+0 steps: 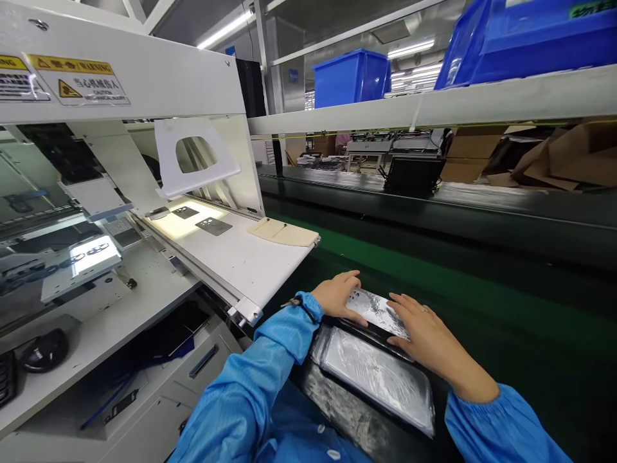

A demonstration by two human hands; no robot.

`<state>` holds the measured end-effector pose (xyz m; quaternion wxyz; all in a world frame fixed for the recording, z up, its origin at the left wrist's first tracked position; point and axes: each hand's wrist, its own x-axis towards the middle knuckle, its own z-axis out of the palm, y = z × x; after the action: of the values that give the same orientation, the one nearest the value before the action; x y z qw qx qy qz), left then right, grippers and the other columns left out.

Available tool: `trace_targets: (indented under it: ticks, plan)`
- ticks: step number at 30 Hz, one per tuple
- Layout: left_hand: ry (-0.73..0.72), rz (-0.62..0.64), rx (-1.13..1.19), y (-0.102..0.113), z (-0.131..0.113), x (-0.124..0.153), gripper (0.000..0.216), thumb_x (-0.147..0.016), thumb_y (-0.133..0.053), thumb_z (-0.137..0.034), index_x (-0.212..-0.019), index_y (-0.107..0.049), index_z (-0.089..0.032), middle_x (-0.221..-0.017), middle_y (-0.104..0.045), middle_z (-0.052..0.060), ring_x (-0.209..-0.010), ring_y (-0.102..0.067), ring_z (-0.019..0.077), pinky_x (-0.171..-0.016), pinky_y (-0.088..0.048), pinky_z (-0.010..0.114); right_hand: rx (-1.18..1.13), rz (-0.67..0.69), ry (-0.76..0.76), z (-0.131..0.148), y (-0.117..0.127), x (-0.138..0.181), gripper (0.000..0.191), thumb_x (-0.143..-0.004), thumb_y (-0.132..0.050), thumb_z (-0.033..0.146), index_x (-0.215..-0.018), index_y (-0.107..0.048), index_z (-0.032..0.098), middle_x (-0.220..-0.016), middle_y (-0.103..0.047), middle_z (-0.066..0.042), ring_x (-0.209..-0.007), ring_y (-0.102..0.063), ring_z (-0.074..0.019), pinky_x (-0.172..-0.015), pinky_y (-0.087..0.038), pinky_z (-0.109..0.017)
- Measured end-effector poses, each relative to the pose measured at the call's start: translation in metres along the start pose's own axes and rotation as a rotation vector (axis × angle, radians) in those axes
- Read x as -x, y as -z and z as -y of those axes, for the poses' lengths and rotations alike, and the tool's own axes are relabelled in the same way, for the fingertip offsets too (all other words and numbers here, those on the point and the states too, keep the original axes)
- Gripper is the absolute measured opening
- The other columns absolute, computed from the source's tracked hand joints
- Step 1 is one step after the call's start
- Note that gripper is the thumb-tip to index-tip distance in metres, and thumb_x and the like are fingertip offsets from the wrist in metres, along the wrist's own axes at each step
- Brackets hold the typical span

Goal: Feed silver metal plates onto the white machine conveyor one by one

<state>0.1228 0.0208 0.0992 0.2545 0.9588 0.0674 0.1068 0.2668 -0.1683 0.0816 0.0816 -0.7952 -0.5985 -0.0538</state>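
Observation:
A phone back panel [376, 308], shiny and silvery with small camera holes at its left end, lies between my hands. My left hand [339, 297] grips its left end, thumb on the near edge and fingers at the far edge. My right hand [427, 331] holds the opposite end the same way. Just in front of my body rests a stack of clear film-like sheets or sleeves [378, 373]; its exact kind is unclear. Dark material shows between the stack and the panel.
To the left, a machine's white conveyor [250, 270] carries dark phone back panels [214, 226] near a lit patch. A green belt [405, 257] runs behind my hands. Blue bins [351, 78] stand on the shelf above. A computer mouse [45, 350] sits at the far left.

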Motion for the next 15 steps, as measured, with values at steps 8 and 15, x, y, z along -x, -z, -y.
trace_targets:
  ticks: [8,15]
  plan:
    - [0.303,-0.422,0.250,-0.043,0.017,0.111,0.028,-0.092,-0.040,-0.042,-0.091,-0.056,-0.018,-0.090,-0.062,0.006,-0.081,-0.056,0.0172,-0.077,-0.044,0.030,-0.102,0.063,0.044,-0.004,-0.018,-0.005,0.040,-0.079,-0.048,0.019,-0.114,-0.067,0.018,-0.129,-0.062,-0.012,-0.122,-0.055,-0.0304,-0.101,-0.048,-0.047]
    - [0.416,-0.322,0.217,-0.065,0.026,0.149,0.034,-0.094,-0.036,-0.042,-0.084,-0.059,-0.019,-0.076,-0.063,0.003,-0.073,-0.057,0.0161,-0.069,-0.040,0.027,-0.273,-0.108,0.087,-0.023,-0.013,0.000,0.031,-0.082,-0.047,0.038,-0.094,-0.074,0.028,-0.104,-0.074,-0.006,-0.094,-0.070,-0.0332,-0.084,-0.057,-0.051]
